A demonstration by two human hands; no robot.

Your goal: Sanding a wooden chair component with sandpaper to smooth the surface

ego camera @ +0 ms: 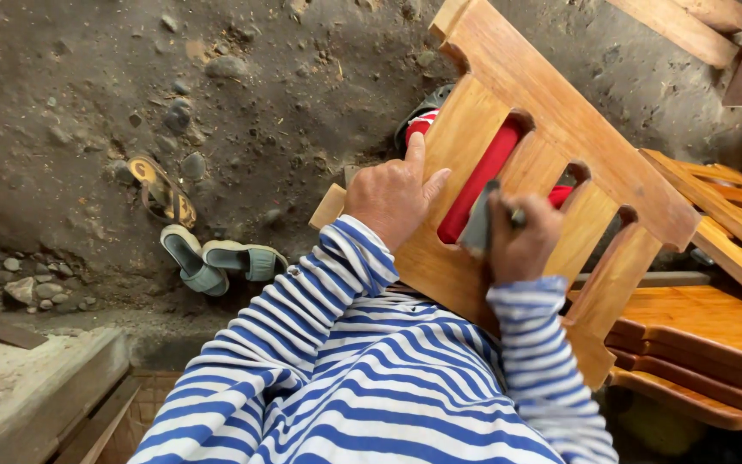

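A wooden chair back (560, 120) with vertical slats leans tilted across my lap. My left hand (392, 196) rests flat on its left slat, fingers spread, steadying the wood. My right hand (521, 236) is closed around a dark grey piece of sandpaper (480, 225), pressed against a slat by the gap. Red cloth (483, 176) shows through the gap between slats. Both arms wear blue and white striped sleeves.
A stack of finished wooden seat boards (706, 335) lies at the right, with more chair parts (732, 215) above. Green slippers (216, 258) and a brown sandal (161, 189) lie on the dirt floor at left. Stones (10, 279) line the left edge.
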